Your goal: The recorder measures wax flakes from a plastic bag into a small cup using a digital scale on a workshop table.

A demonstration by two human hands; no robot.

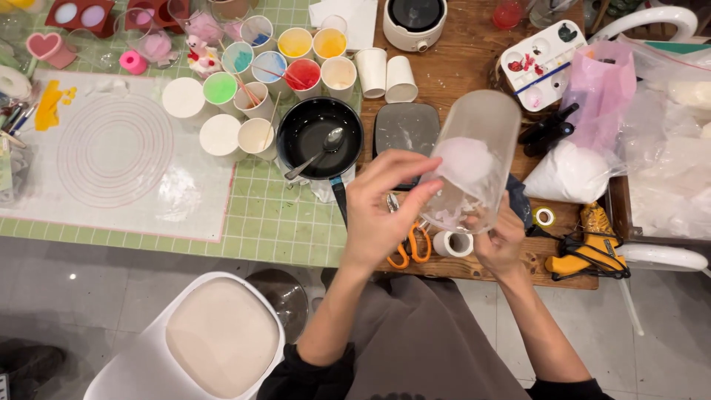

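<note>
A tall frosted translucent cup [474,155] with pale pink wax inside is tilted above the wooden table edge [459,268]. My left hand [381,211] presses its fingers against the cup's side near the pink mass. My right hand [500,241] grips the cup's lower end from underneath. Below the cup lie orange-handled scissors [409,248] and a small white tape roll [452,243].
A black pan with a spoon [320,138] sits left of a grey scale [406,130]. Several paper cups of coloured wax [285,63] stand behind. A white mat [111,152], yellow glue gun [592,248], paint palette [541,63], plastic bags [659,148] and white chair [200,341] surround me.
</note>
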